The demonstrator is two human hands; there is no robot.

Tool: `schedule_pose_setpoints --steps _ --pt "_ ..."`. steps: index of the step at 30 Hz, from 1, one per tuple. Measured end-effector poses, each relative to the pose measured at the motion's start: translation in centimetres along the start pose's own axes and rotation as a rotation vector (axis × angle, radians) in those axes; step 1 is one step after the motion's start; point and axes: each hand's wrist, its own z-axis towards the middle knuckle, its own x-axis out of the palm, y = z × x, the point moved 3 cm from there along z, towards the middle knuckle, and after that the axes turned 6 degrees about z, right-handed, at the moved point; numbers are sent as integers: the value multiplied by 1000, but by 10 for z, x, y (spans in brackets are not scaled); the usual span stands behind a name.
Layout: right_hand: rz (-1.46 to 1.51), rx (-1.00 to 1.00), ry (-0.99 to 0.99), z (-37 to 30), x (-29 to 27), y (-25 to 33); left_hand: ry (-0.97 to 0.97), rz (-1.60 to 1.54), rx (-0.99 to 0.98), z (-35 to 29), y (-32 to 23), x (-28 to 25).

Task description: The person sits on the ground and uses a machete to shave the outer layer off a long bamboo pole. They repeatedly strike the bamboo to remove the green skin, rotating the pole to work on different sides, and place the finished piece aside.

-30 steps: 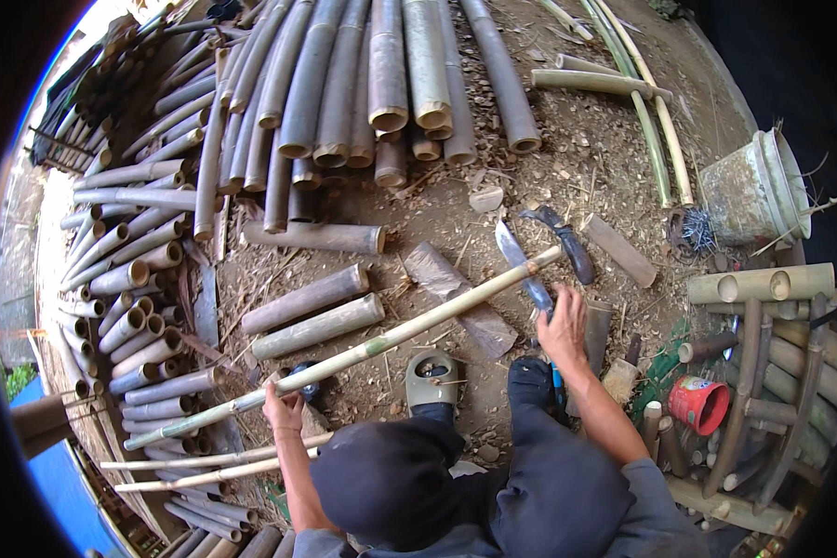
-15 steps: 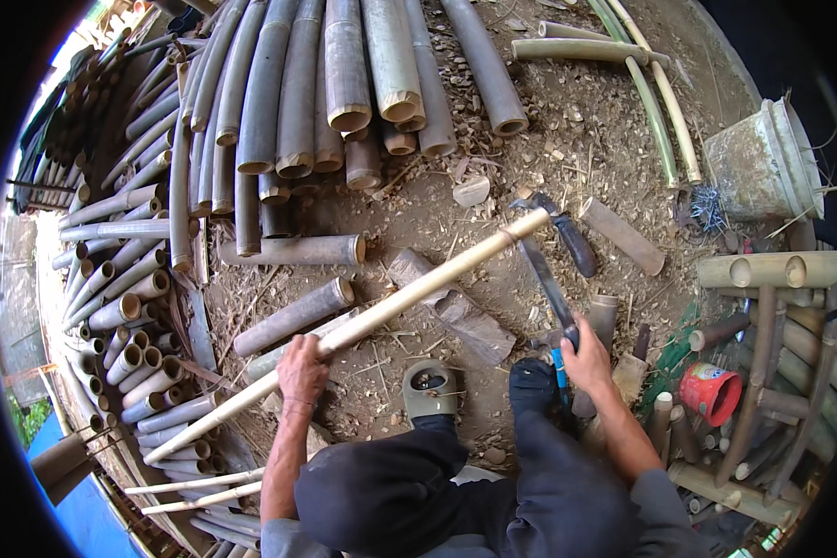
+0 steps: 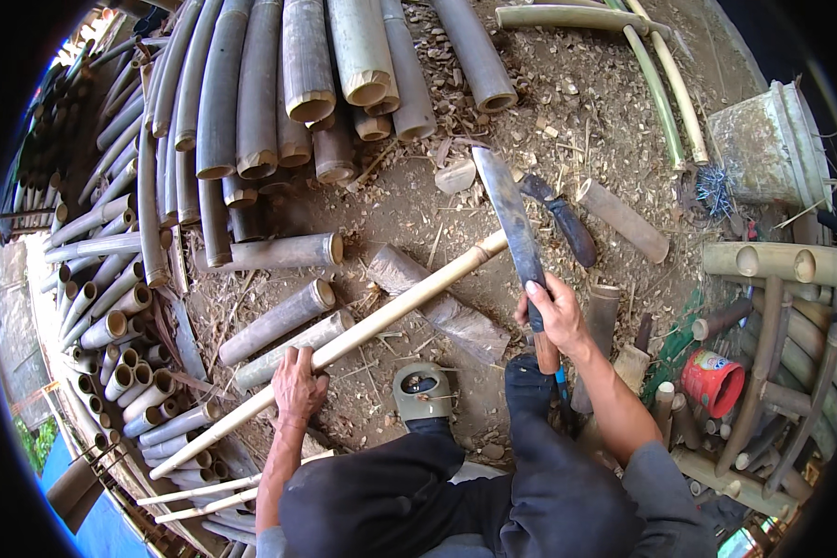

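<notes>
A long pale bamboo pole (image 3: 409, 299) slants across the middle, from lower left up to the right. My left hand (image 3: 298, 386) is wrapped round it partway along. In my right hand (image 3: 560, 321) is a machete (image 3: 509, 206), gripped by its wooden handle with the fingers closed. Its broad dark blade points away from me, with its flat face showing, beside the pole's far end; whether they touch I cannot tell. Under the pole lies a rough wooden block (image 3: 442, 312). A second blade tool with a dark handle (image 3: 572, 232) rests on the ground right of the machete.
Thick bamboo culms (image 3: 307, 70) are stacked ahead, and shorter pieces (image 3: 144, 386) pile up on the left. At the right stand a dirty pale bucket (image 3: 763, 153), a red container (image 3: 713, 383) and a bamboo frame (image 3: 763, 391). Wood chips litter the ground round my feet.
My right hand has moved up and slightly left, and the machete has turned from edge-on to show its broad face. The pole's far end has shifted left and nearer to me.
</notes>
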Motion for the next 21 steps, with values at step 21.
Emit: schedule_pose_setpoints --steps 21 --pt "-93 131 -194 65 5 2 51 73 -24 28 10 28"
